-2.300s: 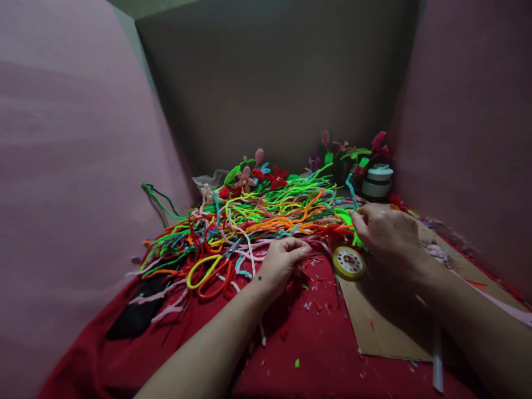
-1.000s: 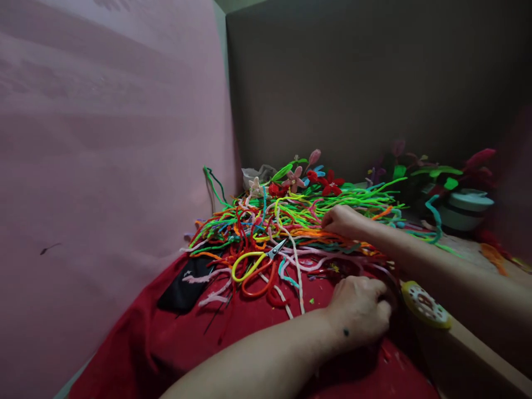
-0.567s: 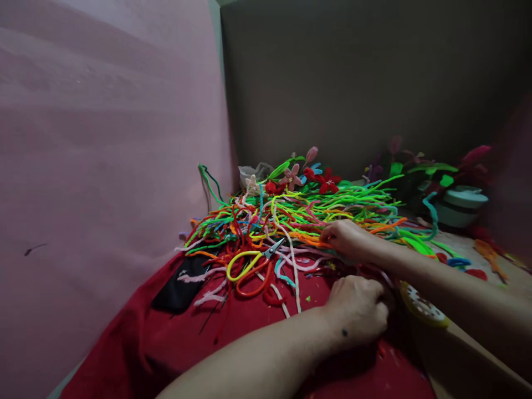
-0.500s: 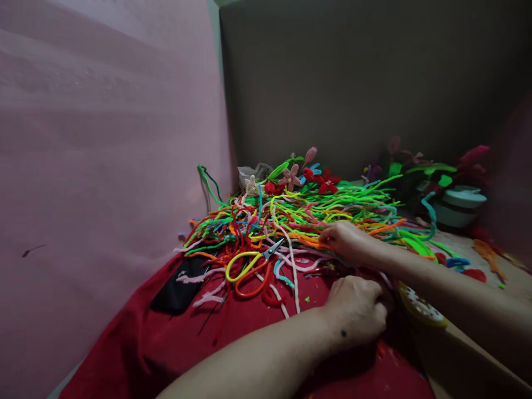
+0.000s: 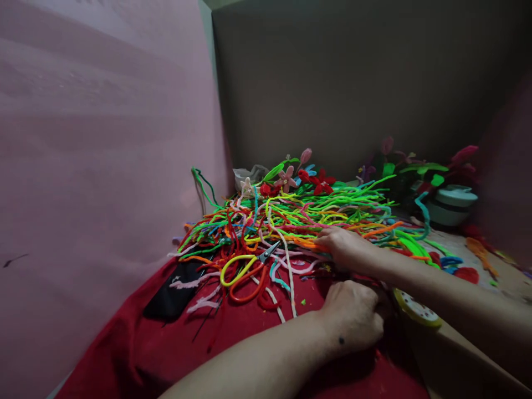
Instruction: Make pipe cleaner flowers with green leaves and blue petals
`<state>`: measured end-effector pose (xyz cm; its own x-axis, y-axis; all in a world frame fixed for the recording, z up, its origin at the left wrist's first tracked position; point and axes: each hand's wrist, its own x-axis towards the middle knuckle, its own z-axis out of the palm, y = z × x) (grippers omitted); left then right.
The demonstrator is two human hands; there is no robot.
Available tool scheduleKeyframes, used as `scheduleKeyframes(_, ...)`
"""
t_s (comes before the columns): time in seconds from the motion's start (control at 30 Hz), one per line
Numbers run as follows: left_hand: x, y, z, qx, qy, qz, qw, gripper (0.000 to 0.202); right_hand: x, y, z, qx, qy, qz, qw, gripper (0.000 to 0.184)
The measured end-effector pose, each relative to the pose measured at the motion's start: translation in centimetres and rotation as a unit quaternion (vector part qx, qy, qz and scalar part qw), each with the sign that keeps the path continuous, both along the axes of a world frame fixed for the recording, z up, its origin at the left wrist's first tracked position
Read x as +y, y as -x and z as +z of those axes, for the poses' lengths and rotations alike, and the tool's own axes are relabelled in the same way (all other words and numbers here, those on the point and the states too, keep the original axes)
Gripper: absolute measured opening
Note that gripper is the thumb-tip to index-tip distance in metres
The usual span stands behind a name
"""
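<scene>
My left hand [image 5: 353, 316] is closed in a fist low over the red cloth [image 5: 257, 343], its back towards me. Whatever lies within its fingers is hidden. Just beyond it, my right hand [image 5: 343, 248] reaches in from the right, fingers bent and pressed together at the near edge of a pile of colourful pipe cleaners [image 5: 332, 208]. Orange pipe cleaners [image 5: 305, 242] touch its fingertips; I cannot tell if it grips one. Left of both hands, scissors [image 5: 249, 271] with yellow and orange handles lie on the pile's front edge.
A black phone [image 5: 172, 296] lies at the left under pink pipe-cleaner pieces. Fuzzy flowers [image 5: 286, 178] rest behind the pile. To the right stand a pale lidded container [image 5: 453, 205] and more flowers. A round yellow-rimmed object [image 5: 418, 309] sits under my right forearm. A pink wall [image 5: 103, 166] borders the left.
The whole view has shifted slightly, so things appear a little further left. Both hands keep nearly the same places and closed shapes.
</scene>
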<state>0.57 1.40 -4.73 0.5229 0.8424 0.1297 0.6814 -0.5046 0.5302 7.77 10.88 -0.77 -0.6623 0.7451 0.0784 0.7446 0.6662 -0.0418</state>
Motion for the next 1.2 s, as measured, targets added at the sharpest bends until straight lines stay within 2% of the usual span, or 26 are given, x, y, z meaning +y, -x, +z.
scheduleKeyframes(0.17, 0.2, -0.1, -0.5, -0.005, 0.002, -0.010, 1.000, 0.024, 4.2, 0.1, 2.2, 0.031, -0.017, -0.064, 0.997, 0.037)
scheduleKeyframes(0.3, 0.3, -0.1, -1.2, -0.001, -0.027, -0.015, 1.000, 0.023, 7.2, 0.4, 3.7, 0.037, -0.016, -0.113, 0.993, 0.031)
scheduleKeyframes(0.53, 0.4, 0.1, -1.1, -0.001, -0.065, -0.035, 0.997, 0.021, 10.2, 0.6, 3.8, 0.013, -0.031, -0.153, 0.988, 0.025)
scheduleKeyframes(0.63, 0.4, 0.1, -0.9, 0.007, -0.068, -0.037, 0.997, 0.021, 10.6, 0.8, 3.1, -0.011, -0.019, -0.148, 0.989, 0.021)
scheduleKeyframes(0.77, 0.3, 0.2, -0.9, 0.019, -0.067, -0.040, 0.997, 0.021, 10.1, 1.6, 1.9, -0.040, -0.015, -0.142, 0.989, 0.026)
scheduleKeyframes(0.87, 0.3, 0.2, -1.0, 0.018, -0.076, -0.040, 0.996, 0.020, 9.6, 2.1, 1.7, -0.034, -0.021, -0.149, 0.988, 0.026)
scheduleKeyframes(1.0, 0.4, 0.2, -1.0, 0.017, -0.078, -0.040, 0.996, 0.020, 9.5, 1.6, 2.8, 0.032, -0.045, -0.168, 0.984, 0.016)
scheduleKeyframes(1.2, 0.4, 0.2, -1.1, 0.012, -0.078, -0.043, 0.996, 0.021, 9.5, -1.1, 5.3, 0.219, -0.056, -0.153, 0.962, 0.014)
